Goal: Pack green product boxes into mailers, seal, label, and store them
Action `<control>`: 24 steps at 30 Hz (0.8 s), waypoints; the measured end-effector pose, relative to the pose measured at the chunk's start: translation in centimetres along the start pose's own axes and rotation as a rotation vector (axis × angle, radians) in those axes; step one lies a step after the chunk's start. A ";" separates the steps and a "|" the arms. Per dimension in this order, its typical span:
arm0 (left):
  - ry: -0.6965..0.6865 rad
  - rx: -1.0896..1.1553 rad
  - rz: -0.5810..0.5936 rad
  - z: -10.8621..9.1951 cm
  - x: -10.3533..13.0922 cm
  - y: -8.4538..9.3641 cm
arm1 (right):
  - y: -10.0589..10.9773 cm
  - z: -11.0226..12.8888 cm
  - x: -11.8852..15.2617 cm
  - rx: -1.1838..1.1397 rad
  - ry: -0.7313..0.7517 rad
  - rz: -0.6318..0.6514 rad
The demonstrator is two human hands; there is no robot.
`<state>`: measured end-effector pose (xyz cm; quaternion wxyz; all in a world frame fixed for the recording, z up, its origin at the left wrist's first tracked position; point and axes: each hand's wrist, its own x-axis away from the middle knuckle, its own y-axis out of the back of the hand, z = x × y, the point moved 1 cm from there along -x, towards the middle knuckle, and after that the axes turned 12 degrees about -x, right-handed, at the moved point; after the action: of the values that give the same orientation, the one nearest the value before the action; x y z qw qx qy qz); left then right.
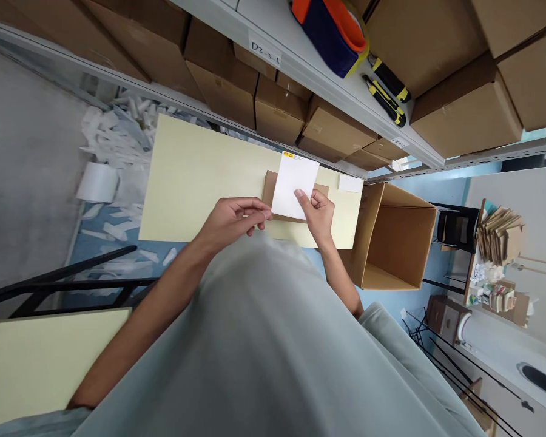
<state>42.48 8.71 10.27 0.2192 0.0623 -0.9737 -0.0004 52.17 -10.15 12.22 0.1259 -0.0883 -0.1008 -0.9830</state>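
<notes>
A white sheet (293, 188) with a small yellow mark at its top left corner is held up by my right hand (317, 212), thumb on its face and fingers curled behind. Behind the sheet a flat brown cardboard piece (269, 187) lies on the pale yellow table (200, 176). My left hand (241, 220) is beside the sheet's lower left corner, its thumb and fingertips pressed together; what is between them, if anything, is too small to tell. Toward the right end of the table lies a small white paper (349, 183).
An open cardboard box (394, 243) stands right of the table. A shelf (273, 51) above carries cardboard boxes, two yellow-black cutters (384, 100) and an orange-blue holder (334, 36). White scraps (113, 130) and a white roll (97, 182) are at the left.
</notes>
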 end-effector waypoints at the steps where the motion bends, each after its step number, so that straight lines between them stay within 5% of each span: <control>1: -0.003 -0.003 -0.001 -0.2 0.0 -0.3 | 0.2 -0.3 -0.2 -0.001 -0.015 0.001; 6: -0.034 -0.012 -0.038 -0.7 -0.4 -1.7 | 0.8 -2.5 -1.3 0.120 -0.143 0.056; 9: -0.059 -0.043 -0.079 -0.5 -0.8 -2.5 | 1.2 -2.8 -1.3 0.232 -0.053 0.124; 14: -0.116 -0.137 -0.110 0.0 -1.1 -3.7 | 2.0 -1.6 0.6 0.094 0.112 0.318; 24: -0.093 -0.201 -0.070 1.1 -1.3 -3.9 | 2.6 -2.8 0.8 0.036 0.024 0.250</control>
<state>43.66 4.99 8.62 0.1787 0.0738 -0.9751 -0.1086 51.73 -13.44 10.12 0.2501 -0.0859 -0.1050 -0.9587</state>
